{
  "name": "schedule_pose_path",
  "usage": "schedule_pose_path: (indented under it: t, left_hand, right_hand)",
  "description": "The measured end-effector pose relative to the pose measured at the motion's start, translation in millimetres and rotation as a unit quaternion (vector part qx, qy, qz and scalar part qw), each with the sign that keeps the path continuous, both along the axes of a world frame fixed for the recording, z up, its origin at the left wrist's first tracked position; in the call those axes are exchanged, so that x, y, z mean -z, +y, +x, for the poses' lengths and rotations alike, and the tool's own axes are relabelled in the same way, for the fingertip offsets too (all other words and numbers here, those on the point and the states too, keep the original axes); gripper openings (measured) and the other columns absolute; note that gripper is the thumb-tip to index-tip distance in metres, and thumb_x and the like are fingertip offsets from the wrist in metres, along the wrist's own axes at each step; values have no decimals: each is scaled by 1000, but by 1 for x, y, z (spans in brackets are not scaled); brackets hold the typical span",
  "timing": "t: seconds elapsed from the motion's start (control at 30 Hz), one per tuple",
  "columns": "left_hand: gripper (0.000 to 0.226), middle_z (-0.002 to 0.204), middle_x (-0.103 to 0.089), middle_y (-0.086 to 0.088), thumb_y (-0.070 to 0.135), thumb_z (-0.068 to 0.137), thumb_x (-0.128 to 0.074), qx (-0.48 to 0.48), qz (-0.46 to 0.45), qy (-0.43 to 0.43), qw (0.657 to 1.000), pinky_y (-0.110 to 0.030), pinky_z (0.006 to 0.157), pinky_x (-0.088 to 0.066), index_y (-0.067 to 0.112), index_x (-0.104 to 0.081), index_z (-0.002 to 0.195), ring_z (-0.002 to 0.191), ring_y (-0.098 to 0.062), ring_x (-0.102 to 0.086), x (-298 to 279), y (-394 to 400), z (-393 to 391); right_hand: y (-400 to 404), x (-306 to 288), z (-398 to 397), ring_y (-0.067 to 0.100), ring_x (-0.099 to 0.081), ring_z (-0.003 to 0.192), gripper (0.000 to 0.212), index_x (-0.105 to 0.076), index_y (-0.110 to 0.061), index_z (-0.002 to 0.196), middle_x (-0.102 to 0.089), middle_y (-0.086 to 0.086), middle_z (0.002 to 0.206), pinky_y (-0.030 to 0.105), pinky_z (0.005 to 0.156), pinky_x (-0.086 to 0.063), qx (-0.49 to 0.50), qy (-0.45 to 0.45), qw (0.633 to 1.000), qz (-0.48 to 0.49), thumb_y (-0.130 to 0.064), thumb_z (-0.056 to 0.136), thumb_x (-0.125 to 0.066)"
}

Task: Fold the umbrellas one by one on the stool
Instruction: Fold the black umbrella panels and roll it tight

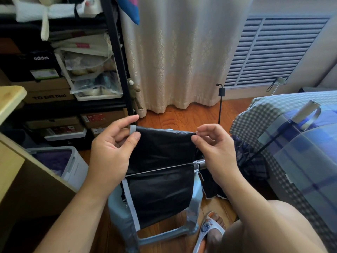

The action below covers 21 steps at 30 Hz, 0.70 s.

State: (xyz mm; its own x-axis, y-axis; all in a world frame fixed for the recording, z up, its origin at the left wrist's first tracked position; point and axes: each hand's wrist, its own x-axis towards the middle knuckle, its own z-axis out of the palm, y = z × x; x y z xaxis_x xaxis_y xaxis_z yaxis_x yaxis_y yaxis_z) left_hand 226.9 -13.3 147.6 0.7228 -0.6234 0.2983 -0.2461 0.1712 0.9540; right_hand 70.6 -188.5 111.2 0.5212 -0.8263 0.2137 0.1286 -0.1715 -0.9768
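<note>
A black umbrella [160,161] with pale grey edging lies across a light blue plastic stool [193,203], its canopy spread flat and a thin metal rib crossing the middle. My left hand [111,148] pinches the upper left corner of the fabric by its grey trim. My right hand [215,145] pinches the upper right corner between thumb and forefinger. Both hands hold that top edge stretched, lifted above the stool. A dark checked umbrella [253,159] lies to the right, partly hidden behind my right hand. A blue plaid umbrella [302,143] rests on the bed.
A black shelf rack [116,57] stacked with shoe boxes stands at the back left. A wooden desk [16,170] and a white bin [73,161] are at the left. A checked bed [264,114] fills the right side. My slippered foot [209,229] rests by the stool.
</note>
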Motion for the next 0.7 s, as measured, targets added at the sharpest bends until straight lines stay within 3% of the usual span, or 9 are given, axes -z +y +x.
schedule_pose_path:
  t: [0.17, 0.37, 0.7]
  left_hand:
    - [39, 102, -78, 7, 1, 94, -63, -5, -10, 9, 1000, -23, 87, -59, 27, -66, 122, 103, -12, -73, -1, 0, -1]
    - [38, 99, -78, 6, 1, 94, -63, -15, -13, 11, 1000, -26, 90, -59, 28, -67, 120, 101, -13, -73, 0, 0, 1]
    - [38, 102, -78, 4, 3, 94, -64, -7, -9, 16, 1000, -26, 87, -59, 30, -67, 120, 103, -15, -73, -1, 1, -2]
  right_hand:
    - [-2, -1, 1, 16, -68, 76, 18, -69, -14, 92, -69, -4, 79, 30, 75, -60, 9, -10, 1000, -11, 3, 88, -74]
    - [1, -1, 0, 18, -72, 82, 37, -70, -17, 121, -71, 1, 79, 30, 85, -60, -44, -28, 999, 2, 7, 92, -67]
    - [-2, -1, -3, 13, -67, 84, 30, -75, -15, 115, -68, -5, 82, 27, 83, -57, -67, -25, 995, 72, 3, 91, -71]
